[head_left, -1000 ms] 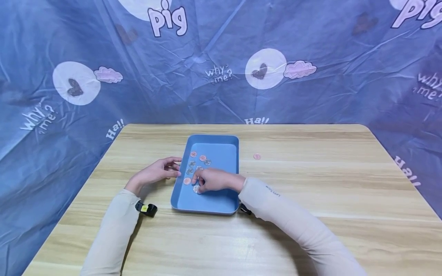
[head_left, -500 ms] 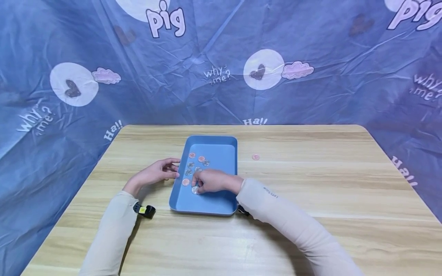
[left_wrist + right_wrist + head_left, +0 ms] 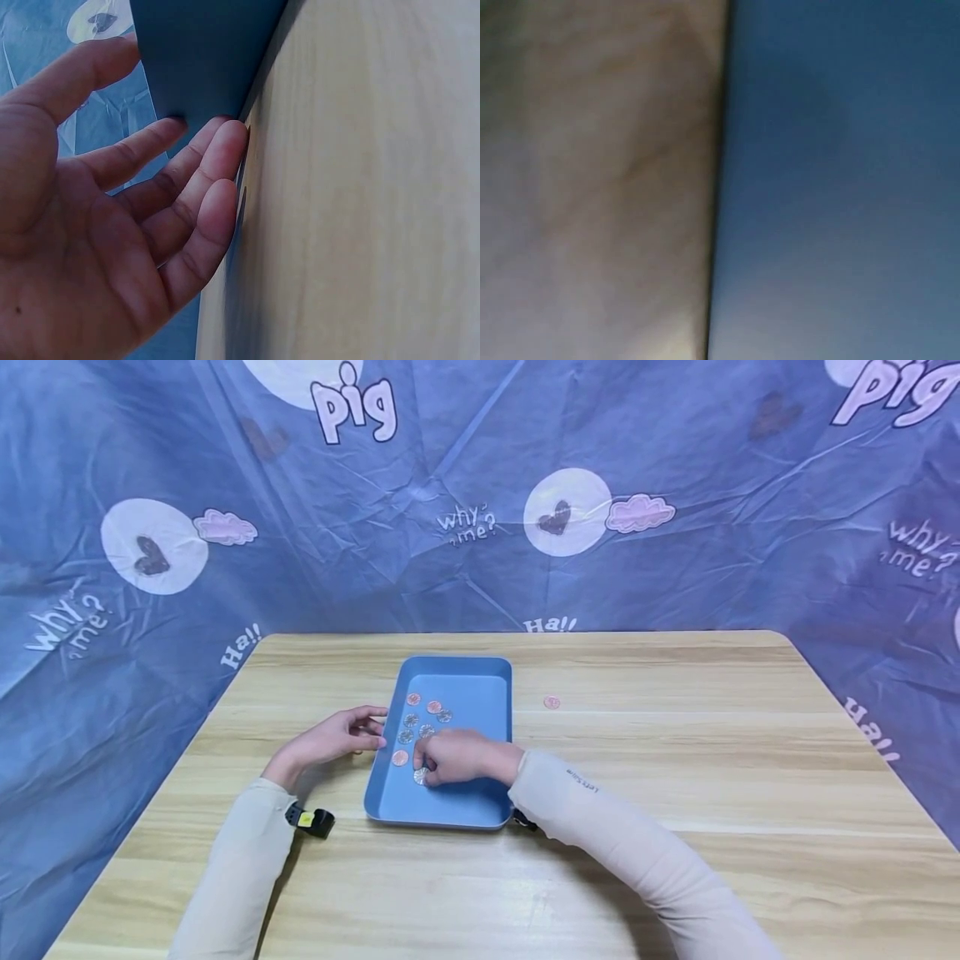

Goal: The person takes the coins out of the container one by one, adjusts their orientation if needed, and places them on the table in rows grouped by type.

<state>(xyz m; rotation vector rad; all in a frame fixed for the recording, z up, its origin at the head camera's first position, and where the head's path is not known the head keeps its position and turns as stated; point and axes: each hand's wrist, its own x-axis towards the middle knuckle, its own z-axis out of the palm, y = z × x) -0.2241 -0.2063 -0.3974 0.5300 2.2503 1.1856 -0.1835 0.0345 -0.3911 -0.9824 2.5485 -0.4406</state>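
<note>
While my left hand (image 3: 333,742) rests with relaxed fingers against the shallow blue plastic tray (image 3: 480,810), my right hand (image 3: 456,757) curls over a silver coin (image 3: 421,776) inside it. Several small round coins (image 3: 422,718) lie beyond my fingers; one pink coin (image 3: 552,702) waits far right, outside.

All the readable stuff was printed on the blue backdrop cloth (image 3: 675,460) behind the table (image 3: 675,760). "pig" showed up in big white letters high above the table's left half, and again cut off at the top right corner. "why? me?" sat straight above the table's far edge, plus once off to the left and once off to the right. "Ha!!" was right at the far edge, middle, and near both far corners too. The right sleeve (image 3: 600,810) had tiny lettering, too small to read.
</note>
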